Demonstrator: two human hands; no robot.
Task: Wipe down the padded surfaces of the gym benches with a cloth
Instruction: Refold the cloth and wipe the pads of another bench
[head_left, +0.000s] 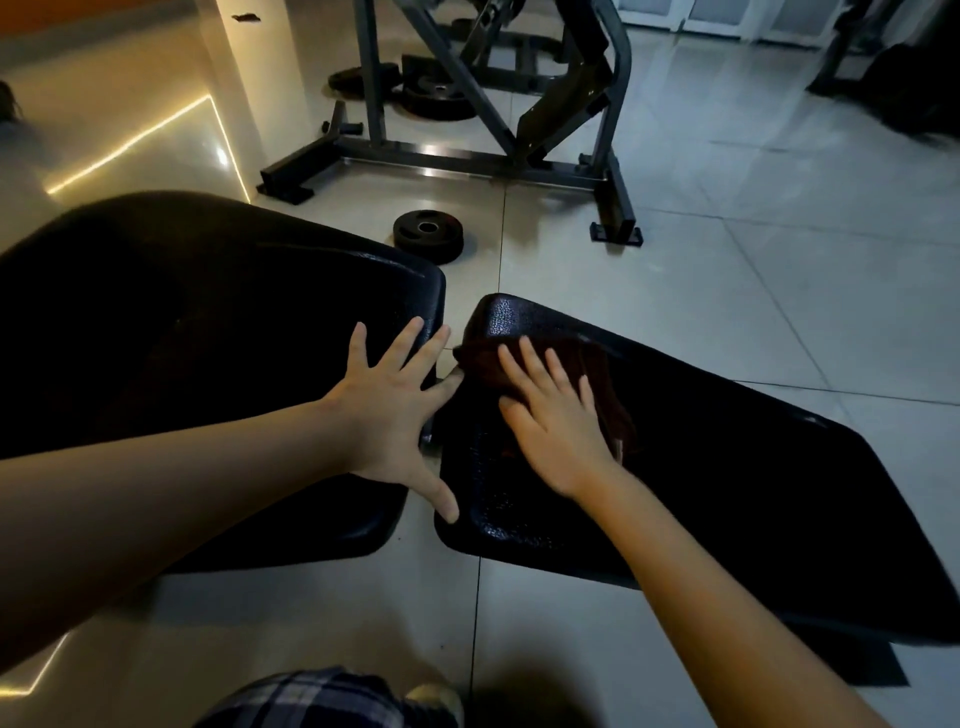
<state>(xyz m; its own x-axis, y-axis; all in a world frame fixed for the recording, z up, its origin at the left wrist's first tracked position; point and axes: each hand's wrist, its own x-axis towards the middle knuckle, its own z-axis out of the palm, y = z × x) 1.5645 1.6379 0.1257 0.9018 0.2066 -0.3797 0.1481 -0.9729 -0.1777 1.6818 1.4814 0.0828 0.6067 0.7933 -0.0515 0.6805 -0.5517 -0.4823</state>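
Two black padded bench sections lie side by side below me. The left pad (182, 332) is large and rounded; the right pad (727, 467) slants away to the right. My left hand (395, 410) rests flat with spread fingers on the left pad's inner edge. My right hand (556, 421) presses with straight fingers on a dark brown cloth (602, 379) spread over the upper end of the right pad. A narrow gap with floor tile shows between the two pads.
A black weight plate (428, 235) lies on the tiled floor just beyond the pads. Behind it stands a grey steel machine frame (488, 156) with more plates (436, 96) at its base. A white pillar (228, 78) rises at the far left. My plaid-clad leg and shoe (431, 699) show at the bottom.
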